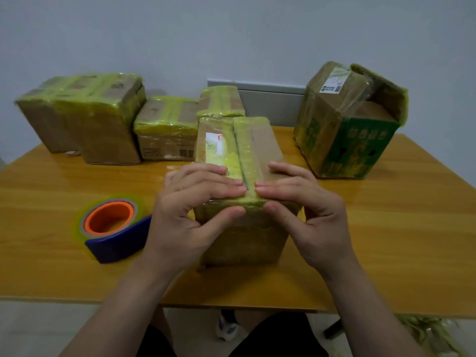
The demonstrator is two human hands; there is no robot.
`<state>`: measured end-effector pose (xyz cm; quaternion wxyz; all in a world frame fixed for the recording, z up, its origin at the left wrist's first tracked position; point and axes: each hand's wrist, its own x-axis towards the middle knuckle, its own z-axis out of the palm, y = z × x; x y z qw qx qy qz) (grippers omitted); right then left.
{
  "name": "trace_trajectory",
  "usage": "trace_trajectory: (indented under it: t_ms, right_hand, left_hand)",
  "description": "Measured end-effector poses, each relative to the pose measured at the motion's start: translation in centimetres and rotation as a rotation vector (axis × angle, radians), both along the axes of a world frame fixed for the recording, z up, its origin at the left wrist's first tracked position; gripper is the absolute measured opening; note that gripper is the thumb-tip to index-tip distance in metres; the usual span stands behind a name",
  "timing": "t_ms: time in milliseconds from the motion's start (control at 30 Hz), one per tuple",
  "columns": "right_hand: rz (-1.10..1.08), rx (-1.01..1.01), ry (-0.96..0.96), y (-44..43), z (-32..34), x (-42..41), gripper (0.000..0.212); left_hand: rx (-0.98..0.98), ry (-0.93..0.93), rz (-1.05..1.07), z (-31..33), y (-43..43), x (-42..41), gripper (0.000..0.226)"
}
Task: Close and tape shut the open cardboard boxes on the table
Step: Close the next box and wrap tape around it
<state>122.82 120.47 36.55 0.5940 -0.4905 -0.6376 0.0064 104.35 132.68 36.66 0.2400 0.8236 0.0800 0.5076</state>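
Observation:
A brown cardboard box [260, 150] wrapped in yellow-green tape stands in the middle of the table, its two top flaps meeting in a centre seam. My left hand [190, 207] and my right hand [306, 202] press on its near top edge, one on each side of the seam. The fingers lie flat on the flaps and the thumbs press the taped front face. A roll of yellow tape on an orange core [110, 217], in a blue dispenser [121, 243], lies to the left of my left hand. At the back right a green printed box [355, 148] stands with its top flaps open.
Three taped boxes stand at the back: a large one [103, 124] at the left, a small one [167, 130] beside it, and another [221, 101] behind the centre box. The wooden table [51, 253] ends close to me. Tape scraps [427, 333] lie on the floor at the right.

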Motion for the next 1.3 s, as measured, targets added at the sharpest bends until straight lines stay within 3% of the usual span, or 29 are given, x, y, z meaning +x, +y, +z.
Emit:
trace_trajectory:
  t_ms: [167,667,900,967,1300]
  right_hand:
    - [-0.058,0.061,0.046,0.4,-0.5,-1.1,0.020]
    - [-0.249,0.098,0.020,0.0,-0.4,-2.9,0.016]
    - [-0.131,0.062,0.151,-0.4,-0.3,-2.7,0.027]
    - [-0.125,0.075,0.164,-0.3,-0.3,-2.3,0.020]
    - [-0.030,-0.005,0.194,-0.7,0.2,-1.0,0.018]
  left_hand:
    - [-0.084,-0.094,0.031,-0.2,-0.9,0.9,0.021]
    - [-0.157,-0.054,0.090,0.0,-1.5,0.6,0.020]
    - [-0.199,0.061,-0.010,1.2,-1.6,-0.9,0.023]
    - [-0.231,0.104,-0.054,1.5,-1.3,-2.0,0.024]
    - [-0.125,0.008,0.193,0.4,-0.9,-3.4,0.030]
